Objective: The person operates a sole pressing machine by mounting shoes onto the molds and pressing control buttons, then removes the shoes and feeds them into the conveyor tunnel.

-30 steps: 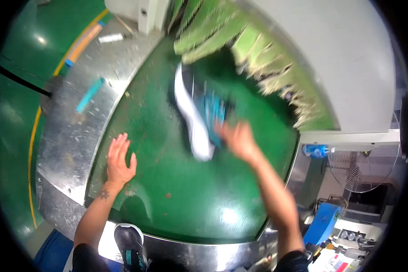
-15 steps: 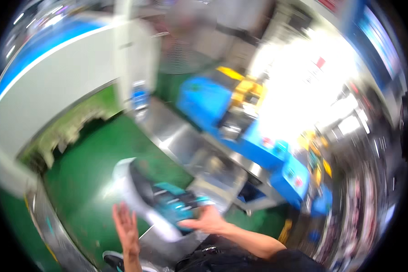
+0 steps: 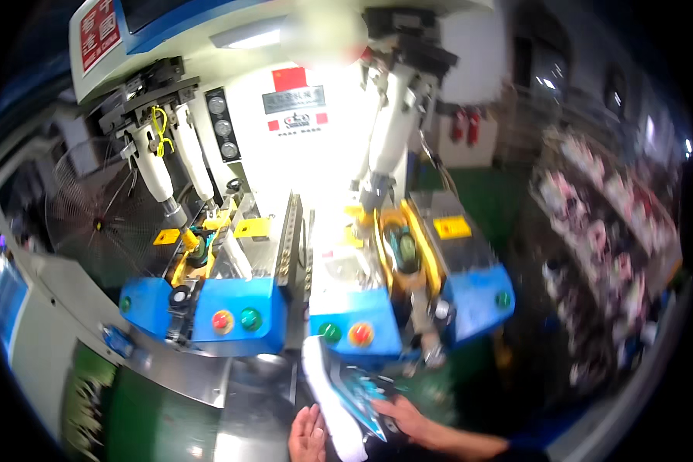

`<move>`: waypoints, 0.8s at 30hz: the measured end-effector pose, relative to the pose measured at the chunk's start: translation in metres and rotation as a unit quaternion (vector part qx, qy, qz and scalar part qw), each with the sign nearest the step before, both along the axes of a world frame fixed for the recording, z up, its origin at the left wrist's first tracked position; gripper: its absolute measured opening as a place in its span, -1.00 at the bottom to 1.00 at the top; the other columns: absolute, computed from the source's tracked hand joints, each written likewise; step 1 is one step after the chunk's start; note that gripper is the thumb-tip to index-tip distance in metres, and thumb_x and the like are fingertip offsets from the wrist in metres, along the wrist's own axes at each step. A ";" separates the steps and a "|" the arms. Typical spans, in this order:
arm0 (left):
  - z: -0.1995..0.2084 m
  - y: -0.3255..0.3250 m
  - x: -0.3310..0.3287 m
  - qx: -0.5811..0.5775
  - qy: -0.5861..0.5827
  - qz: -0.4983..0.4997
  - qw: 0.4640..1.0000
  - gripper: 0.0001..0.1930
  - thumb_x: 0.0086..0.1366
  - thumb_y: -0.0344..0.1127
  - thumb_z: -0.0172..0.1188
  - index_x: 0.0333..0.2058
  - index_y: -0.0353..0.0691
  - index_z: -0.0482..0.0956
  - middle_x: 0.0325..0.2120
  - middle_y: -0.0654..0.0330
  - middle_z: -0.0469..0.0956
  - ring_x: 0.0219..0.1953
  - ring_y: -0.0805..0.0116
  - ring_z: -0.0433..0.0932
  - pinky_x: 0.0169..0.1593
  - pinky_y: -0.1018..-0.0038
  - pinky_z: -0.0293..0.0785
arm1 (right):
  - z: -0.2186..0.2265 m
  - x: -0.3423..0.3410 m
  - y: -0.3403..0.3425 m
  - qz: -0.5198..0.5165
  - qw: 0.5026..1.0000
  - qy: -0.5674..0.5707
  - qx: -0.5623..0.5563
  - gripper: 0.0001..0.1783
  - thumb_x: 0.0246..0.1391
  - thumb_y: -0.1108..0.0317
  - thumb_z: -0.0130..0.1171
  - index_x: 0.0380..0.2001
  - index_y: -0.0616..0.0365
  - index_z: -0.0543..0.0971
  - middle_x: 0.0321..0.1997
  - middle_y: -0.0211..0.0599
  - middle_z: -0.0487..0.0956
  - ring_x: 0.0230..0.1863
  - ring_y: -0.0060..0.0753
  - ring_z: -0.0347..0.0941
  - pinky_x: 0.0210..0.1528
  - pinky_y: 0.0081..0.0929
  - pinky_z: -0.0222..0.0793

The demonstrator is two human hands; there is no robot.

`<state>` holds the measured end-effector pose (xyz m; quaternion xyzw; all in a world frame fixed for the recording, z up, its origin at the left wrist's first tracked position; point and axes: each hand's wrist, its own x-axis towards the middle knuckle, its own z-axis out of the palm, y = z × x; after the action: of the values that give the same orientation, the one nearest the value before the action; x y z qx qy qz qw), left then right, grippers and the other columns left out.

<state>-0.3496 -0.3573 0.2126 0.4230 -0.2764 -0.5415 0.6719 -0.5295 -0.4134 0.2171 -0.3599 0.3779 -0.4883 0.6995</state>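
Bottom centre of frame, right hand point(image 3: 402, 418) grips shoe point(image 3: 343, 399). Left hand point(image 3: 308, 436) alongside, can't tell if gripping.

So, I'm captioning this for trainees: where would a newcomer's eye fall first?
Probably on the glaring white machine panel at the centre, above blue housings with red and green buttons. Next, the shoe at the bottom centre, the right hand on its teal upper, the left hand beside its white sole. More shoes stand in rows at the right.
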 end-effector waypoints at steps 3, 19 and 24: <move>0.029 -0.072 -0.054 -0.011 -0.024 -0.126 0.992 -0.24 0.14 -0.56 0.14 0.25 -0.30 -0.07 0.27 -0.10 0.01 0.34 0.12 0.00 0.34 0.22 -0.03 | -0.047 -0.132 -0.018 -0.148 0.980 0.112 0.068 -0.65 0.06 0.29 0.15 -0.07 0.10 0.44 -0.35 -0.49 0.51 -0.44 -0.59 0.41 -0.31 -0.56 0.38; -0.036 -0.490 -0.280 0.109 -0.547 -0.216 0.801 -0.17 -0.05 -0.31 0.25 0.14 -0.44 0.00 -0.01 -0.23 0.30 0.04 -0.02 0.38 0.08 0.25 0.36 | 0.001 -0.236 -0.009 -0.320 0.926 0.199 -0.005 -0.53 -0.01 0.33 0.21 -0.03 0.27 0.40 -0.21 -0.37 0.42 -0.25 -0.52 0.33 -0.22 -0.54 0.33; 0.094 -0.454 -0.237 0.190 -0.373 -0.271 0.867 -0.66 0.01 -0.46 0.28 -0.18 -0.37 0.52 -0.33 0.06 0.59 -0.37 0.26 0.59 -0.26 0.39 0.53 | 0.015 -0.254 -0.013 -0.323 0.933 0.149 -0.049 -0.43 -0.13 0.50 0.22 0.02 0.28 0.33 -0.13 -0.36 0.44 -0.13 -0.47 0.35 -0.10 -0.47 0.33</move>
<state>-0.5870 -0.8112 0.3066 0.6217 -0.5017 -0.5459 0.2523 -0.7839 -0.4266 0.2320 -0.3205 0.5490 -0.6467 0.4214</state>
